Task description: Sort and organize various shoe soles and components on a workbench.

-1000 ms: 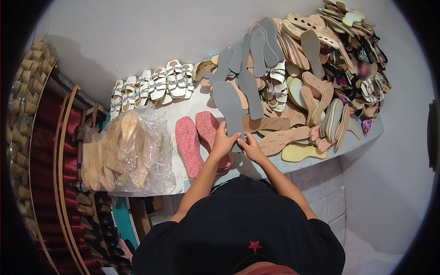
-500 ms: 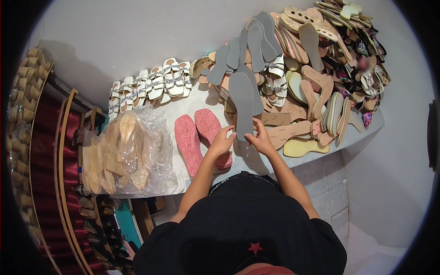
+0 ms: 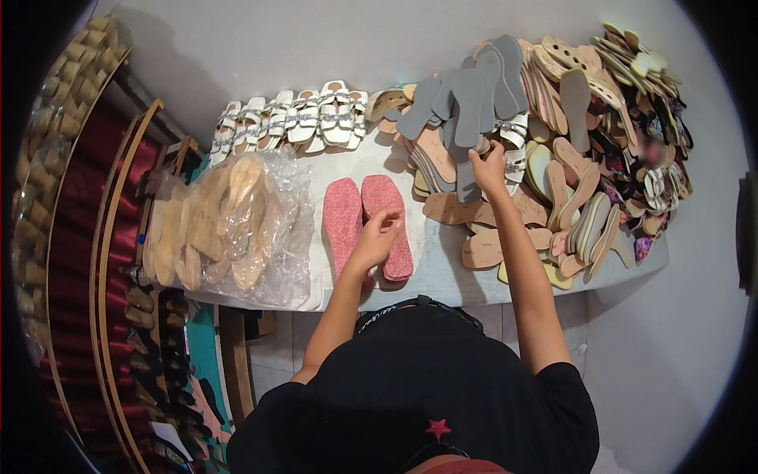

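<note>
My right hand [image 3: 489, 167] is at the grey insole pile, its fingers closed on the edge of a long grey insole [image 3: 467, 130]. More grey insoles [image 3: 499, 75] overlap behind it. My left hand [image 3: 377, 241] hovers over the pair of pink speckled platform soles [image 3: 342, 225], nearest the right one; its fingers are loosely bent and apart, with nothing in them. Both soles lie side by side, toes pointing away from me. To the right of my right wrist, tan insoles [image 3: 483, 249] are spread on the table.
Clear plastic bags of wooden-coloured soles [image 3: 245, 213] cover the table's left end. White strappy sandals [image 3: 302, 118] line the wall. A heap of insoles and patterned black uppers [image 3: 608, 118] fills the right side. Shoe racks [image 3: 142, 308] stand at the left.
My left hand has let go of the grey insole and moved left over the pink soles. My right hand has carried the insole away from me, up and right onto the pile.
</note>
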`<action>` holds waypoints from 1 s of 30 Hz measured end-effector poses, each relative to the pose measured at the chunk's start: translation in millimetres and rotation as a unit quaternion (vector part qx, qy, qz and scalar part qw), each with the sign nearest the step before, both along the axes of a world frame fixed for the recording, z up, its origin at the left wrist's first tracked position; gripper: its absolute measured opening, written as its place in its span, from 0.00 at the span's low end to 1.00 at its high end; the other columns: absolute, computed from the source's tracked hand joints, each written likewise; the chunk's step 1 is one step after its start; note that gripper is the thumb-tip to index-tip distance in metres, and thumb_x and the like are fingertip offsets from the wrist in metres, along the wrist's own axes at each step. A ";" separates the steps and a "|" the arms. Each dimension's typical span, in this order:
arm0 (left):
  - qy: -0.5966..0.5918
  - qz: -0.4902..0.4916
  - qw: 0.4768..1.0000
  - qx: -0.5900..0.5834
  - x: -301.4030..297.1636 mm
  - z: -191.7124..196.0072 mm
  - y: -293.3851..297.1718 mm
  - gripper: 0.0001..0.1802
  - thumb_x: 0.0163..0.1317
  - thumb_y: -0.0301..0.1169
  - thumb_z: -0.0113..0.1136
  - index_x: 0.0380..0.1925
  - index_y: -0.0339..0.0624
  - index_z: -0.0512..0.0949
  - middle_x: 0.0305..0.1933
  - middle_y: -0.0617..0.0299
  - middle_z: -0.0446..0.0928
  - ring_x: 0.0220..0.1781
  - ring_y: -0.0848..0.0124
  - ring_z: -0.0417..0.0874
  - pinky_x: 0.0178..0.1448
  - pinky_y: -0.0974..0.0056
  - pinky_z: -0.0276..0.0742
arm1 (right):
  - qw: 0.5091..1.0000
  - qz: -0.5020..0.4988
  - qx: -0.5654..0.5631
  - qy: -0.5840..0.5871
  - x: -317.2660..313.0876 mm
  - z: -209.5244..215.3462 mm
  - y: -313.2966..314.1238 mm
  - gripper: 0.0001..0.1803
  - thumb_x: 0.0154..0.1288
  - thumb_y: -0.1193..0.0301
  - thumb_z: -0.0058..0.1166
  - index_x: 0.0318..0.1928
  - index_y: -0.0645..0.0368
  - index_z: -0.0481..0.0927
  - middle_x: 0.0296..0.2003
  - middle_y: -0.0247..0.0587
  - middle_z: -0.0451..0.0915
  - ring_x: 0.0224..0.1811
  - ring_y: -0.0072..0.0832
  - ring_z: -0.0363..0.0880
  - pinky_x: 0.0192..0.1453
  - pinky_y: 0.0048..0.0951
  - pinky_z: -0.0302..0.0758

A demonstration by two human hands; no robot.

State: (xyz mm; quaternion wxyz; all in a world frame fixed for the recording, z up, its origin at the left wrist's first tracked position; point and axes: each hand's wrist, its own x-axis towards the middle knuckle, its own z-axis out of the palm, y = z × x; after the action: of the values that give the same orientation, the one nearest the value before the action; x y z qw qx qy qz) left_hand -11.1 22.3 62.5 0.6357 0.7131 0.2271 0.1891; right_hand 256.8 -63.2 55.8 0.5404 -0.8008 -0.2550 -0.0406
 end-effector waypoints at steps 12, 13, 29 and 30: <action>0.177 0.185 0.927 0.275 -81.5 -20.7 26.7 0.33 0.50 0.35 0.55 0.57 0.39 0.56 0.51 0.39 0.58 0.52 0.46 0.62 0.61 0.55 0.52 | 0.792 0.351 -0.257 0.428 -149.1 -62.8 19.0 0.23 0.51 0.52 0.55 0.27 0.62 0.74 0.16 0.35 0.70 0.13 0.21 0.66 0.14 0.22 0.60; 0.178 0.188 0.926 0.275 -82.8 -26.4 27.6 0.33 0.50 0.35 0.55 0.57 0.39 0.56 0.51 0.39 0.58 0.52 0.46 0.62 0.61 0.55 0.52 | 0.816 0.309 -0.247 0.422 -153.0 -66.6 19.4 0.19 0.50 0.55 0.57 0.22 0.59 0.73 0.13 0.32 0.67 0.11 0.20 0.63 0.13 0.22 0.55; 0.151 0.106 0.933 -0.310 -87.2 -59.6 56.7 0.22 0.52 0.38 0.56 0.41 0.31 0.72 0.37 0.54 0.76 0.36 0.66 0.79 0.34 0.63 0.75 | 0.781 0.215 -0.224 0.541 -173.1 -70.2 36.8 0.19 0.39 0.57 0.64 0.22 0.58 0.74 0.14 0.30 0.67 0.12 0.20 0.60 0.16 0.26 0.55; 0.124 0.133 0.934 -0.308 -85.2 -59.7 54.0 0.22 0.50 0.39 0.59 0.39 0.31 0.74 0.37 0.53 0.77 0.38 0.66 0.79 0.38 0.65 0.75 | 0.798 0.205 -0.204 0.528 -174.8 -72.4 37.9 0.19 0.38 0.57 0.64 0.22 0.58 0.73 0.15 0.30 0.67 0.14 0.22 0.61 0.20 0.28 0.59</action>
State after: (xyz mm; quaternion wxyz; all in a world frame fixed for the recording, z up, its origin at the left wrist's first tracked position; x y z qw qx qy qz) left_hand -96.3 76.3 2.8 0.7601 0.4632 0.4440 0.1027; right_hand 82.1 -25.4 -16.6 0.4109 -0.7190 -0.0902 0.5533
